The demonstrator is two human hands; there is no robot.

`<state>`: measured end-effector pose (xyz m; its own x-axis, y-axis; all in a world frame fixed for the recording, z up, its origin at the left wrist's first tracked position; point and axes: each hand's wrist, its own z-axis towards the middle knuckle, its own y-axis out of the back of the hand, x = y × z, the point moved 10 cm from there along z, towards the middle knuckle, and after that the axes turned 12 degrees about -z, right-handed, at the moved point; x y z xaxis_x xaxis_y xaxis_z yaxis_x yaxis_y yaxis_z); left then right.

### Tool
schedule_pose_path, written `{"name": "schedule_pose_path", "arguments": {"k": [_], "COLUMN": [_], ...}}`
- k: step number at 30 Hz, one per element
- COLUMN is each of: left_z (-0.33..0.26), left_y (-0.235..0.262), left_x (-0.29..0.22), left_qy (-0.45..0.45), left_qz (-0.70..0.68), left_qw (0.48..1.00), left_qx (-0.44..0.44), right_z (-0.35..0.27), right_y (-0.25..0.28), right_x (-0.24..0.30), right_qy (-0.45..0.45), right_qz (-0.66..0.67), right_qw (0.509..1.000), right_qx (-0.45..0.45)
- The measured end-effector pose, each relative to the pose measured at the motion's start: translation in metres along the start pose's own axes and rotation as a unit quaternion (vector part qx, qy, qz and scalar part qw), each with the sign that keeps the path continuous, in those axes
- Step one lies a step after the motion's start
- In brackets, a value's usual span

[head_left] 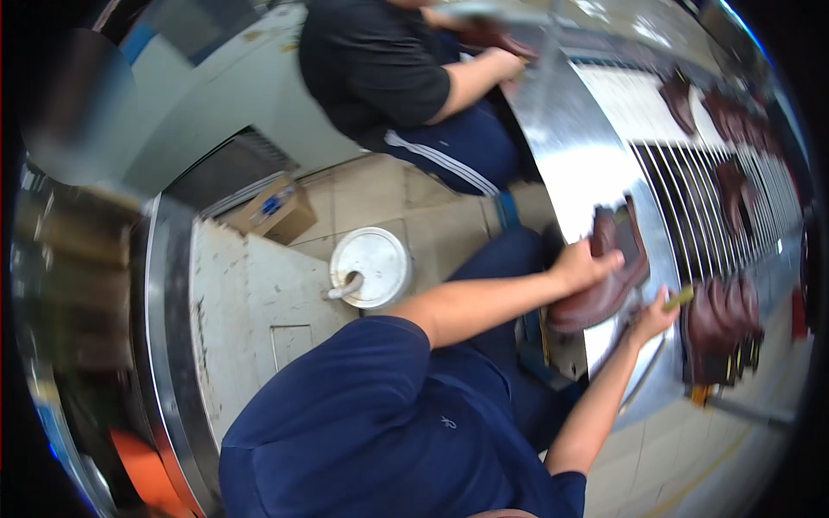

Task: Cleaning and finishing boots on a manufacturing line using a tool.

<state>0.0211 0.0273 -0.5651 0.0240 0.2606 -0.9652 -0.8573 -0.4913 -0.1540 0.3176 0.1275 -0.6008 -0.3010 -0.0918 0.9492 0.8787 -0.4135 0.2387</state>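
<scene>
A brown leather boot rests on the shiny metal ledge, its toe toward me. My left hand is closed around its upper part, the thumb lying across the leather. Just right of the boot, my right hand grips a short yellow-green stick-like thing; its far end points at a row of brown boots beside the ledge. Blur hides what kind of tool it is. The two hands are apart.
Wire slats run beyond the ledge, with more brown shoes on them. A co-worker in a black shirt sits ahead, handling a brown shoe. Left of me stand a white lidded bucket, a cardboard box and a pale cabinet.
</scene>
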Motion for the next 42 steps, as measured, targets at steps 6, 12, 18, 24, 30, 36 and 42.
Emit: {"name": "schedule_pose_path", "arguments": {"k": [6, 12, 18, 24, 30, 36, 42], "left_z": [-0.039, -0.111, -0.303, -0.478, -0.466, -0.428, -0.43], "left_y": [0.087, 0.289, 0.41, 0.6, 0.637, 0.628, 0.647], "left_x": [-0.099, -0.305, -0.533, -0.604, -0.577, -0.564, -0.588], "left_qy": [0.01, -0.061, -0.251, 0.124, 0.173, 0.197, 0.188], "left_qz": [0.103, 0.229, 0.545, 0.612, 0.564, 0.506, 0.491], "left_qw": [0.994, 0.937, 0.5, 0.376, 0.375, 0.359, 0.324], "left_qx": [0.041, -0.256, -0.625, -0.685, -0.715, -0.759, -0.786], "right_z": [-0.01, -0.007, -0.012, -0.022, -0.016, -0.008, -0.021], "right_y": [0.006, 0.014, 0.019, 0.006, 0.015, 0.018, 0.017], "right_x": [0.001, 0.012, 0.025, 0.03, 0.033, 0.027, 0.025], "right_qy": [-0.04, -0.002, 0.0, -0.011, -0.015, -0.006, -0.01], "right_qz": [0.068, 0.0, -0.043, -0.063, -0.057, -0.084, -0.056], "right_qw": [0.997, 1.0, 0.999, 0.997, 0.998, 0.996, 0.998], "right_qx": [0.017, 0.014, 0.02, 0.039, 0.023, 0.034, 0.014]}}
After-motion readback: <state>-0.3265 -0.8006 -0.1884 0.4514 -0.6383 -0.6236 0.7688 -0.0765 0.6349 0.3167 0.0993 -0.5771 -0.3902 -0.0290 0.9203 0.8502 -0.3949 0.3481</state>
